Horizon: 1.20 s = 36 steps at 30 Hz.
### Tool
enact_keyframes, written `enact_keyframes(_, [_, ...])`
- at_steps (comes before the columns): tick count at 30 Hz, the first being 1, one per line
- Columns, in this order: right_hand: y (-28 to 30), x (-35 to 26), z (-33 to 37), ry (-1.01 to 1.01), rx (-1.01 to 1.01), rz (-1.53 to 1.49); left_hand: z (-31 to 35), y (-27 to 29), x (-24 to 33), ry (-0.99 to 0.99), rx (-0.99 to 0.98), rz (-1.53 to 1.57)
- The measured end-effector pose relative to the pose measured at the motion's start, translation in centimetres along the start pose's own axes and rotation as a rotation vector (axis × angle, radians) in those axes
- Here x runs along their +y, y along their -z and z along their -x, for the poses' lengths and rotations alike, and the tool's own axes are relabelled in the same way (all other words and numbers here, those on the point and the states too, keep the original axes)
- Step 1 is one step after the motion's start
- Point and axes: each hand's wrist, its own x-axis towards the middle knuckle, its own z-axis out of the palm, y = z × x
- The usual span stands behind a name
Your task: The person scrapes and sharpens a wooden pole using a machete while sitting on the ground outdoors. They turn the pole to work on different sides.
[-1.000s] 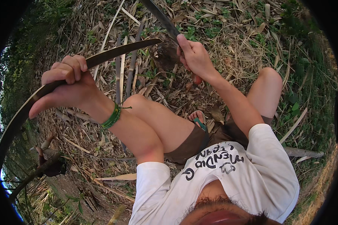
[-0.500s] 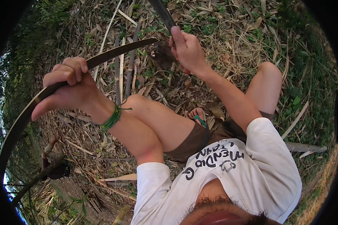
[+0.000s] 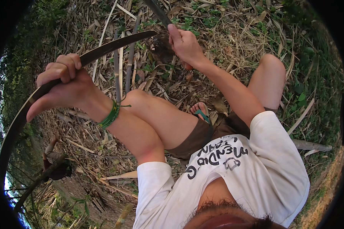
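My left hand (image 3: 70,86) is closed around a long, dark, curved bamboo strip (image 3: 116,44), its fingers over the top and its thumb stretched along the underside. One end of the strip reaches towards the middle; the other bends down along the left rim. My right hand (image 3: 187,46) grips a machete (image 3: 159,12), thumb pressed on the base of its dark blade, which points up and to the left past the picture's edge. An orange-brown handle end shows below the fist. A gap separates the blade from the strip's tip. Beneath that tip is a dark block of wood (image 3: 162,49).
Several split bamboo strips (image 3: 129,61) lie on the leaf-strewn ground beyond my left knee (image 3: 135,97). A dark bag-like thing (image 3: 60,170) and a slanting branch (image 3: 38,181) are at the lower left. A grey stick (image 3: 311,145) lies at the right.
Both hands have shifted slightly up and to the left, carrying the strip and machete with them. The grips look the same.
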Motion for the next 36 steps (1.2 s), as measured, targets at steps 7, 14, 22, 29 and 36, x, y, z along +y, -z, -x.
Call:
enact_keyframes(7, [1.3, -1.5, -1.1, 0.036, -0.024, -0.063, 0.6, 0.4, -0.9, 0.027, 0.003, -0.088])
enact_keyframes(14, [-0.4, 3.7, -1.6, 0.027, 0.041, 0.168, 0.0, -0.7, -1.0, 0.009, 0.033, -0.044])
enact_keyframes(22, [1.7, -3.0, -0.3, 0.122, -0.034, -0.272, 0.3, 2.0, -0.7, 0.018, -0.059, -0.049])
enact_keyframes(29, [0.1, 2.0, -1.9, -0.177, -0.170, 0.056, -0.1, 1.1, -0.8, -0.008, -0.024, 0.037])
enact_keyframes(36, [1.4, -3.8, -0.2, 0.159, 0.058, -0.172, 0.0, 0.5, -1.0, 0.002, -0.059, -0.017])
